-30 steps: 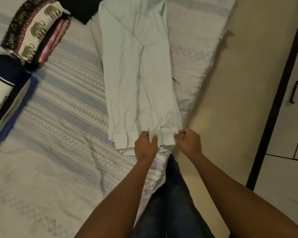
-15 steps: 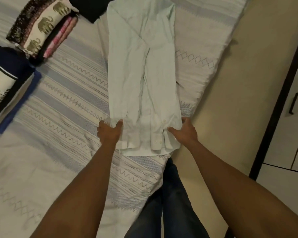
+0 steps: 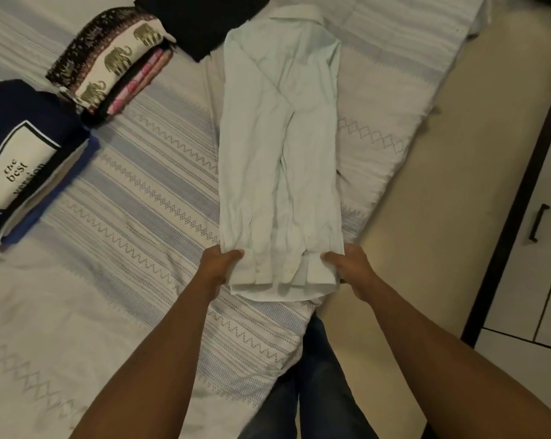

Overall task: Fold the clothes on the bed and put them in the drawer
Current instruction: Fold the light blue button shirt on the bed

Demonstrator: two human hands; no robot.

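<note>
A pale mint long-sleeved shirt lies lengthwise on the bed, sides and sleeves folded in, collar at the far end. My left hand grips its near left corner, thumb on top of the cloth. My right hand grips the near right corner by the cuffs. The shirt's hem hangs slightly past my hands toward me.
Folded clothes sit at the left: a navy printed top, an elephant-print stack and a black garment. The bed's edge runs diagonally on the right beside beige floor. A white cabinet with a dark handle stands at far right.
Both hands moved from the middle of the shirt's hem out to its two near corners and now grip them. The camera tilted a little, showing more of the shirt's collar.
</note>
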